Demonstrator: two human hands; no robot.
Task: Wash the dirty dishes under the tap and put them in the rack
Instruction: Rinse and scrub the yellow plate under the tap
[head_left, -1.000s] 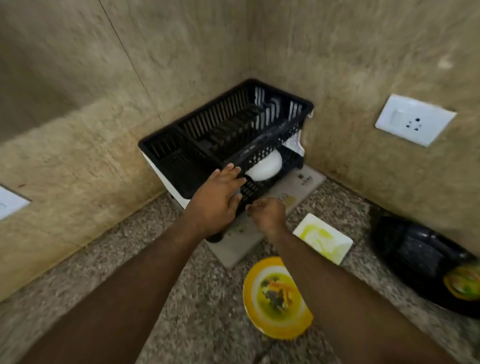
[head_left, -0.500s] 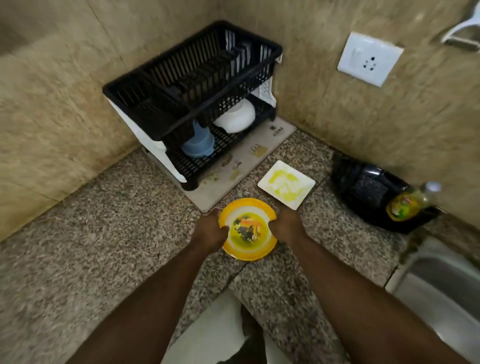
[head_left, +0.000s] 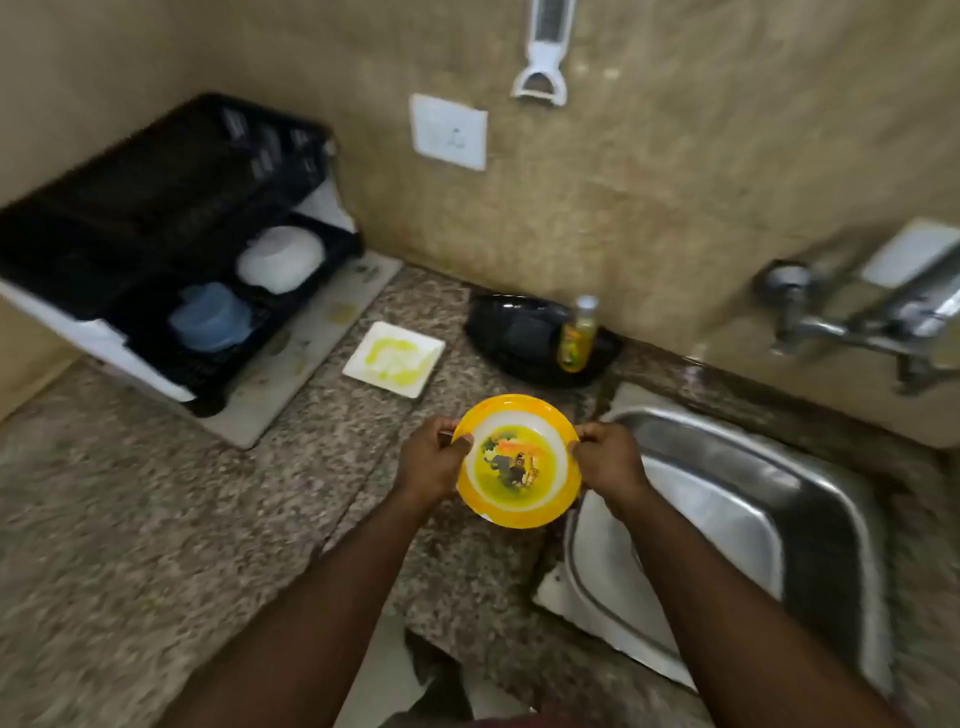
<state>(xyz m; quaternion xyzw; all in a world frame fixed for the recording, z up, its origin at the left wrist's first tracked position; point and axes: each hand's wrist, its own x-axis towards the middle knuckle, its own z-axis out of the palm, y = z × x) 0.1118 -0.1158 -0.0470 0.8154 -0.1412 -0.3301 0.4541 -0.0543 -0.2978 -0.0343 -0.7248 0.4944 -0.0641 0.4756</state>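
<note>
A round yellow plate (head_left: 519, 460) with a printed picture and yellow smears is held above the granite counter, just left of the steel sink (head_left: 810, 530). My left hand (head_left: 434, 460) grips its left rim and my right hand (head_left: 608, 457) grips its right rim. A white square plate (head_left: 394, 358) smeared yellow lies on the counter behind. The black two-tier dish rack (head_left: 171, 208) stands in the left corner, with a white bowl (head_left: 280, 257) and a blue cup (head_left: 210, 317) on its lower tier. The tap (head_left: 857, 322) juts from the wall at the right.
A black tray (head_left: 519, 338) holding a bottle of yellow dish liquid (head_left: 577, 335) sits by the wall between rack and sink. The rack rests on a pale mat (head_left: 291, 374). On the wall are a white socket (head_left: 449, 132) and a hanging white peeler (head_left: 543, 57).
Both hands left the rack, took the yellow plate by its rims and carried it right, up to the sink's edge. The view swung right, bringing sink and tap in.
</note>
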